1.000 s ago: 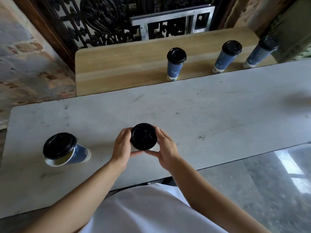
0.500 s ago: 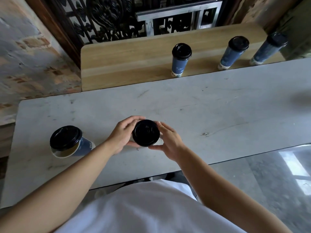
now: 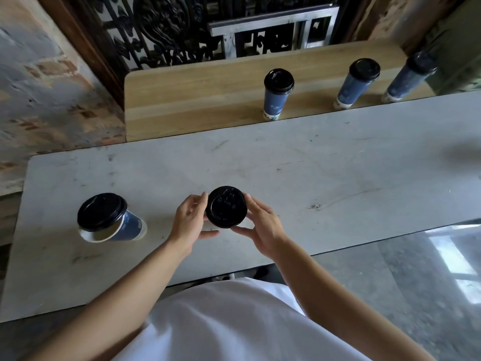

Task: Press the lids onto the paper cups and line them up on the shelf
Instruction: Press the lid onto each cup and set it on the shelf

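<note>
A black lid [image 3: 226, 207] sits on a paper cup standing on the grey table [image 3: 338, 173]; the cup's body is almost wholly hidden beneath it. My left hand [image 3: 191, 224] and my right hand [image 3: 261, 226] cup the lid from either side, fingertips and thumbs at its rim. To the left stands a blue cup [image 3: 128, 227] with a black lid [image 3: 101, 211] lying askew, the white rim showing. On the wooden shelf [image 3: 195, 100] behind stand three lidded blue cups [image 3: 276, 96] [image 3: 356, 84] [image 3: 408, 78] in a row.
Behind the shelf stands a black ornamental iron grille [image 3: 169, 29] with a metal frame [image 3: 273, 27]. A brick wall [image 3: 39, 87] lies to the left. The table's near edge runs just in front of my white shirt; grey floor [image 3: 403, 282] lies to the right.
The view has shifted slightly. My left hand has slid back from over the lid to its left side; both hands stay at the lid on the cup.
</note>
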Available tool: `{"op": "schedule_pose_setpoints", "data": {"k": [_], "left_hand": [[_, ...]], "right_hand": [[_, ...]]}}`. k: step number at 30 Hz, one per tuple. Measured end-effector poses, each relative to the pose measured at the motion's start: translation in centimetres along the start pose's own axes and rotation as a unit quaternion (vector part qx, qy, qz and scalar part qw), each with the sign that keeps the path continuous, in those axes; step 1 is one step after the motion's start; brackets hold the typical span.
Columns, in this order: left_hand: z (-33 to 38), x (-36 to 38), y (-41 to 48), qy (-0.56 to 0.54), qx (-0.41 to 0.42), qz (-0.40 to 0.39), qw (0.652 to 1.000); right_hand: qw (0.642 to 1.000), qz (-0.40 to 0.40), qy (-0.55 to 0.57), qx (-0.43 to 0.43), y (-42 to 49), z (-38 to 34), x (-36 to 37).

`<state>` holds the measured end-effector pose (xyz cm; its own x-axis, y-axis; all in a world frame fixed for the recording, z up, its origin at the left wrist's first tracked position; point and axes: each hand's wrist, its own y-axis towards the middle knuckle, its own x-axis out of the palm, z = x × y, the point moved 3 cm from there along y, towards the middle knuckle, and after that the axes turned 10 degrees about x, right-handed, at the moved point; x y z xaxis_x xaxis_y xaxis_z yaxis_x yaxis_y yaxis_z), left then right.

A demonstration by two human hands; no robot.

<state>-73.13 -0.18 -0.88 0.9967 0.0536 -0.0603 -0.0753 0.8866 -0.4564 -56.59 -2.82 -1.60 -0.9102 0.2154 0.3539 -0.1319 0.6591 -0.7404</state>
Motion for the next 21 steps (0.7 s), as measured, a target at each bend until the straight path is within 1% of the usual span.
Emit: {"op": "schedule_pose_setpoints", "data": {"k": [3,7,11,14,18,21], "left_hand": [[-0.2,-0.4,0.2,0.022,0.014,-0.011,1.000],[0.0,-0.8,0.3,0.047,0.054,-0.051,0.996],[1.4,0.0,0.6,0.059,0.073,-0.079,0.992],[2.3,0.2,1.1,0.057,0.087,-0.094,0.990],[1.4,0.3,1.1,0.033,0.076,-0.030,0.996],[0.5,0.6,0.6,0.045,0.069,0.008,0.997]], "right_hand": [[1.000,0.015,-0.023,-0.015,-0.1,0.3,0.4],[0.996,0.037,-0.059,-0.047,-0.1,0.6,0.9],[0.996,0.061,-0.043,-0.039,0.2,-0.5,1.7],[0.999,0.043,-0.009,-0.017,0.6,-0.9,1.4],[0.997,0.029,0.052,-0.041,-0.2,0.4,1.4],[0.997,0.049,0.036,-0.056,-0.2,1.0,1.4]]}}
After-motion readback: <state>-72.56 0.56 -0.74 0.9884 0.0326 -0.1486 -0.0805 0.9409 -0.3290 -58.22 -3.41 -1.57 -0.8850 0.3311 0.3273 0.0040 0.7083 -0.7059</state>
